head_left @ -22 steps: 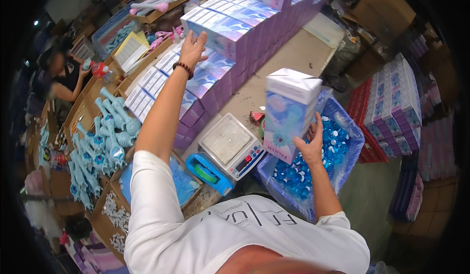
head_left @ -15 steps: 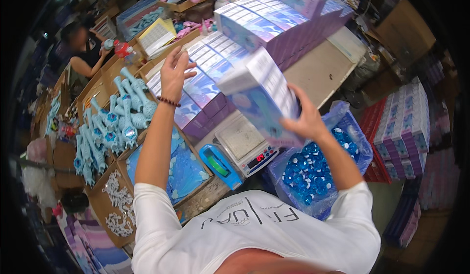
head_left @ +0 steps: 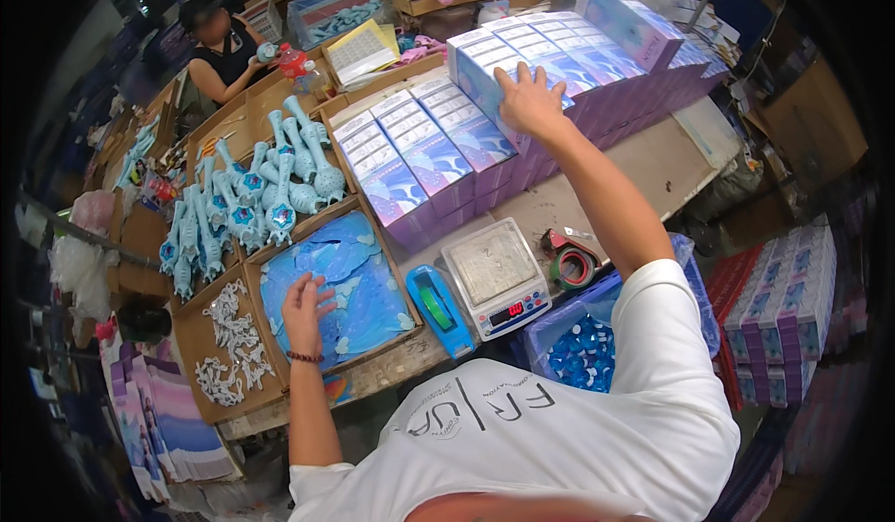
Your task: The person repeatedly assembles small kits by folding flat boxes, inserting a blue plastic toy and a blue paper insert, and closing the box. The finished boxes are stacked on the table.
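Observation:
My right hand (head_left: 533,101) is stretched forward, its fingers spread over the near end of a blue-and-purple carton (head_left: 477,76) in the taller stack. The palm covers part of that carton. My left hand (head_left: 306,312), a beaded bracelet at its wrist, hovers with parted fingers over a shallow box of blue sheet-like pieces (head_left: 350,284); nothing shows in it. Between my arms stands a weighing scale (head_left: 489,266) with a bare pan and a lit red display. A blue tape dispenser (head_left: 438,312) with green tape lies beside it.
A lower row of cartons (head_left: 419,140) adjoins the taller stack. Light-blue wands (head_left: 238,196) and white cords (head_left: 228,345) fill boxes at left. A red tape dispenser (head_left: 571,263) and a bin of blue caps (head_left: 583,350) lie at right. Another person (head_left: 224,61) works far left.
My right hand has carried the carton from above the scale forward to the taller stack. My left hand has drawn back from the lower row to the blue pieces. The view has shifted.

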### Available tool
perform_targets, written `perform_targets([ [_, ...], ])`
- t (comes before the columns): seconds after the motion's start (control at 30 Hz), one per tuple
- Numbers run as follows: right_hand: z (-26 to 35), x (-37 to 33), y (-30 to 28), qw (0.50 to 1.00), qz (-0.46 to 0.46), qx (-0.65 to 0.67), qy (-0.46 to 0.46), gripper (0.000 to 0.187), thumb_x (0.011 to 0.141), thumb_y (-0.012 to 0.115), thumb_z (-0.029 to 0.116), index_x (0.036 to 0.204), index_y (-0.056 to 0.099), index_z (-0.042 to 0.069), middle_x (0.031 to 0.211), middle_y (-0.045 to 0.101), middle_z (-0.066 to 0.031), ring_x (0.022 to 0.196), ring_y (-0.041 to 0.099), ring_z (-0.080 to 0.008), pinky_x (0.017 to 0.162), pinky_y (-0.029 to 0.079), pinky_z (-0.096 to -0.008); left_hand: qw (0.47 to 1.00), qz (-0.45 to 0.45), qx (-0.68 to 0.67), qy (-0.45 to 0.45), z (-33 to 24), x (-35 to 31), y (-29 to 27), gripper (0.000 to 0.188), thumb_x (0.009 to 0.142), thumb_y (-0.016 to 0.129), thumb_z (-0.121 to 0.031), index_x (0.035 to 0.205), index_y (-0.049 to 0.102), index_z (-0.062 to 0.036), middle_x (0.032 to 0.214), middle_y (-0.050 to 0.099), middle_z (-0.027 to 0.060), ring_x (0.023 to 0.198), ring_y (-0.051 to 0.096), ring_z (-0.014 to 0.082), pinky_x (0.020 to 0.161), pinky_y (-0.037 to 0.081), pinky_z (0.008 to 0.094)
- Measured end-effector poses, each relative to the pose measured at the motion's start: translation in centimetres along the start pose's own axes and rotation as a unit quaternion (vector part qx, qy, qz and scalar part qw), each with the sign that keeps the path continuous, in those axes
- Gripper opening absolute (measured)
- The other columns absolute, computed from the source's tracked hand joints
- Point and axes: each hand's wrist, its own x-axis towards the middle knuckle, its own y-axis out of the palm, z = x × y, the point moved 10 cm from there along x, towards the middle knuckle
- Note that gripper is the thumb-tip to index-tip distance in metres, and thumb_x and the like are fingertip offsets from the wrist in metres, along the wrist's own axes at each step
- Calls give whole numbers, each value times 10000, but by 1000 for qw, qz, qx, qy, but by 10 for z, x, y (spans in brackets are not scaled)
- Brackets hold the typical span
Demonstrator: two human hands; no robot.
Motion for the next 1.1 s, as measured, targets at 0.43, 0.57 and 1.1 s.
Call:
perform_targets([
  [0.43, -14, 55, 71, 991, -62, -33, -118, 570, 930, 452, 262, 1489, 343, 238, 1492, 388, -193, 1378, 337, -440, 955, 362, -738, 999, -44, -1, -18, 22, -85, -61, 431, 951, 617, -251, 1279, 548, 20, 1110, 666, 114, 913, 656, 184, 733, 538, 307],
  [0.57, -37, 83, 86, 981, -103, -76, -145, 662, 922, 554, 332, 1515, 279, 226, 1473, 389, -249, 1336, 386, -454, 939, 372, -707, 997, -67, 25, -7, 31, -116, -120, 379, 956, 617, -178, 1275, 551, 17, 1115, 667, 84, 932, 648, 148, 748, 540, 287],
  [1.1, 209, -213, -3, 815, -167, 520, -194, 498, 971, 568, 49, 1444, 411, 49, 1365, 547, -126, 1097, 586, -163, 884, 478, -272, 554, -340, 751, -112, -120, -179, -644, 631, 826, 690, -410, 1352, 501, -118, 1466, 398, 157, 1359, 347, 402, 1054, 353, 563],
])
